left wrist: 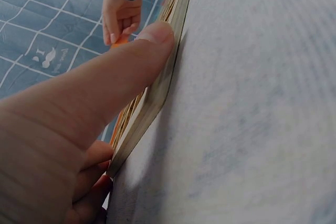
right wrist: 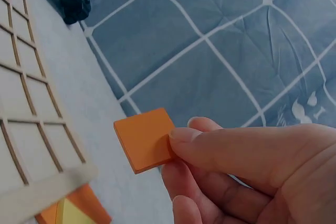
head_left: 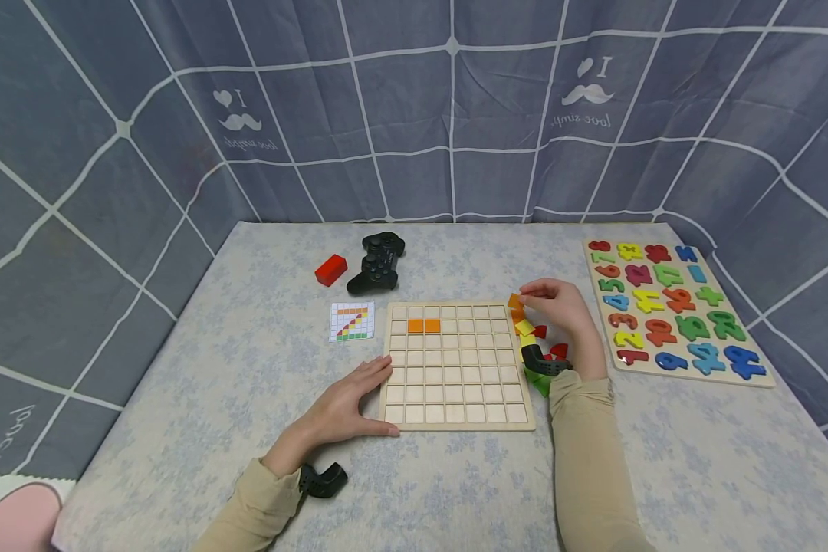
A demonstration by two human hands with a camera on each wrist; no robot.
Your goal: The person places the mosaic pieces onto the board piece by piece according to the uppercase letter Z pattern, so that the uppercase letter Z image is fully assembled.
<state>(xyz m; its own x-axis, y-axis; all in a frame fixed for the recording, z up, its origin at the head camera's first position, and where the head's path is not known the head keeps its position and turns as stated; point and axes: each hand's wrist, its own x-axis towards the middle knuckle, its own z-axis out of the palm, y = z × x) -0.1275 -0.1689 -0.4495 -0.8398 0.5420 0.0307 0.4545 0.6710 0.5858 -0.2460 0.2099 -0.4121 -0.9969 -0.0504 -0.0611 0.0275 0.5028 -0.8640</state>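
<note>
A wooden grid board (head_left: pixel 455 427) lies mid-table, with two orange square tiles (head_left: pixel 416 326) side by side in its second row from the back. My left hand (head_left: pixel 338 410) rests at the board's left edge, thumb at the near corner and fingers along the side. Between thumb and fingers, my right hand (right wrist: pixel 231 166) pinches another orange square tile (right wrist: pixel 145 140), held above the table by the board's far right corner. Along the board's right side lie loose orange, yellow, red and green tiles (head_left: pixel 525 328), partly hidden by the right wrist.
A printed pattern card (head_left: pixel 351 321) lies left of the board. Behind it are a red block (head_left: pixel 331 270) and a black game controller (head_left: pixel 378 263). A number puzzle board (head_left: pixel 690 374) lies at the right. A tiled-pattern curtain (head_left: pixel 414 115) hangs behind the table.
</note>
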